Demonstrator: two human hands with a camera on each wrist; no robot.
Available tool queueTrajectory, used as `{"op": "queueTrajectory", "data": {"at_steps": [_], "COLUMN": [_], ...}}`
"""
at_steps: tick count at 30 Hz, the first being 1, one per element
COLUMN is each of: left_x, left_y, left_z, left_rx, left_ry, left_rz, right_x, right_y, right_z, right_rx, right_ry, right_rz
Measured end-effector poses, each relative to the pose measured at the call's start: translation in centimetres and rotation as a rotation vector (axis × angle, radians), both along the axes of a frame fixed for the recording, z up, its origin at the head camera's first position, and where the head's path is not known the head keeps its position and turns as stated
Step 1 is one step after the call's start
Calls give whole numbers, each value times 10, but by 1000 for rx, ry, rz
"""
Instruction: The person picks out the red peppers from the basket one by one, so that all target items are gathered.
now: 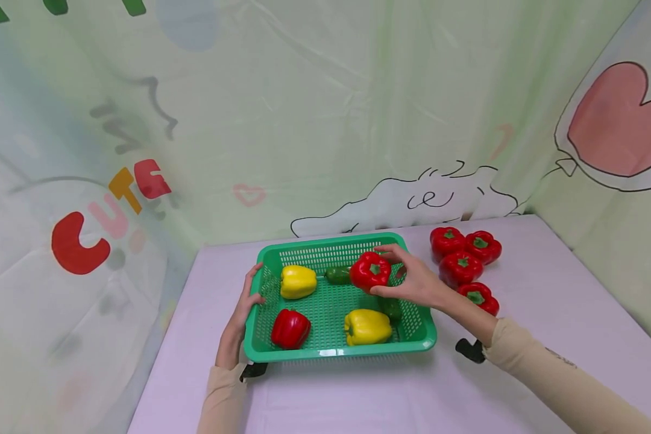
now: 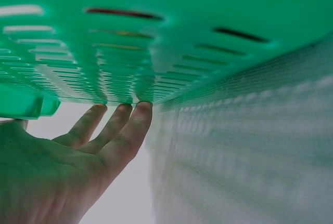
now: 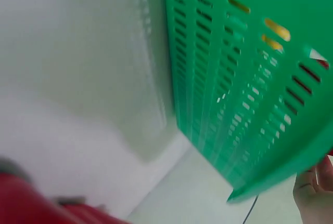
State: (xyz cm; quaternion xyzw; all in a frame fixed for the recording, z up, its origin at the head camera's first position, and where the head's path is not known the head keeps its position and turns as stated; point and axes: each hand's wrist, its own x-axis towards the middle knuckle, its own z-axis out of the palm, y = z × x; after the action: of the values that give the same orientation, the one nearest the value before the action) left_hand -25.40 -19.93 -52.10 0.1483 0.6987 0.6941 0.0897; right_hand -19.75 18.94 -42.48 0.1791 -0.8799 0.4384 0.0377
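A green slotted basket (image 1: 336, 352) stands on the pale table. My left hand (image 1: 242, 307) lies flat against its left wall, and the left wrist view shows the straight fingers (image 2: 122, 130) touching the basket (image 2: 208, 37). My right hand (image 1: 412, 282) grips a red pepper (image 1: 370, 271) just above the basket's far right corner. Inside lie two yellow peppers (image 1: 298, 281) (image 1: 367, 327), a red pepper (image 1: 290, 328) and a cucumber (image 1: 337, 275). A second green vegetable (image 1: 392, 308) is partly hidden under my right hand. The right wrist view shows only the basket's wall (image 3: 250, 78) and a fingertip (image 3: 312, 193).
Several red peppers (image 1: 460, 267) sit in a cluster on the table right of the basket. A printed curtain (image 1: 325, 120) closes in the back and both sides. The table's left edge (image 1: 163, 343) runs close to my left arm.
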Motion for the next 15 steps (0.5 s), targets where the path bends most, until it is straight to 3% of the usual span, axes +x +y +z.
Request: {"op": "queueTrajectory", "data": {"at_steps": [15], "left_x": [0], "left_y": [1], "left_z": [1], "left_rx": [6], "left_ry": [-9], "left_rz": [12], "right_x": [11], "right_y": [54], "right_z": [17], "right_rx": [36], "right_ry": [78], "right_rz": [-176]}}
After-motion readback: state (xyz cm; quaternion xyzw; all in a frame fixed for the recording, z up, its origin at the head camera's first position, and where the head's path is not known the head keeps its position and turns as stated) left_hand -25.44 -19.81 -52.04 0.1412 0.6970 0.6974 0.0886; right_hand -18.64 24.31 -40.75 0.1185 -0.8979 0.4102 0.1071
